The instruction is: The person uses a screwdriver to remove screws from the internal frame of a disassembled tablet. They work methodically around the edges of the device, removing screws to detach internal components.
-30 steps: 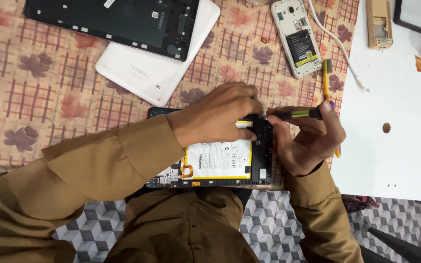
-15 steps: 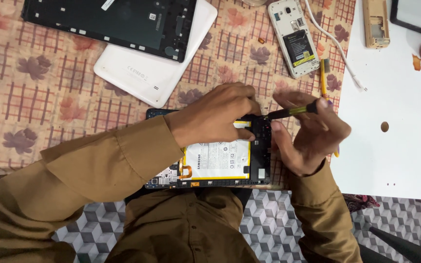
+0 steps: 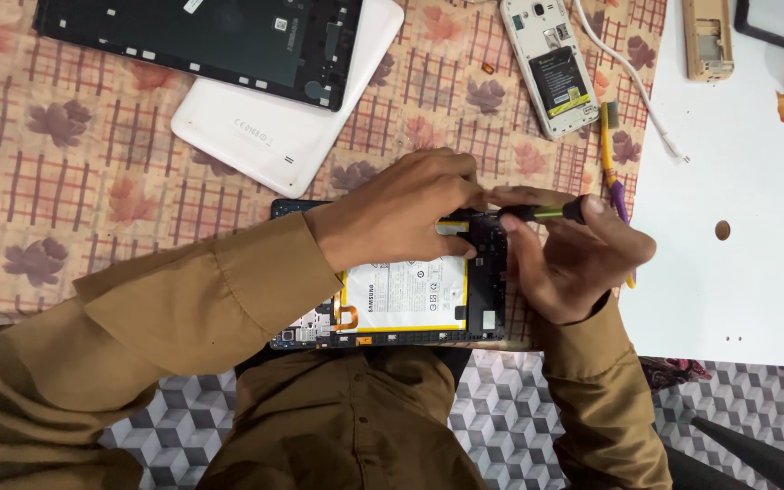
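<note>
Pressing down on the upper edge of the opened black tablet (image 3: 410, 299), the left hand (image 3: 401, 213) lay palm-down with its fingers curled over the frame, steadying it rather than gripping anything. Just beside it, the right hand (image 3: 573, 259) was closed around a slim screwdriver with a black and green handle (image 3: 542, 213), held nearly level with its tip aimed at the tablet's top right corner, close to the left fingertips. That tablet, back removed and its white, yellow-edged battery (image 3: 406, 295) exposed, rested at the near edge of the flower-patterned cloth (image 3: 93, 209), right in front of the person's brown shirt. A yellow and purple tool (image 3: 612, 172) lay behind the right hand. Farther off were a white tablet back cover (image 3: 256, 136) under a black tablet frame (image 3: 201, 41), an open white phone (image 3: 551, 63) with a white cable (image 3: 632, 86) beside it, and a white board (image 3: 737, 181) to the right.
</note>
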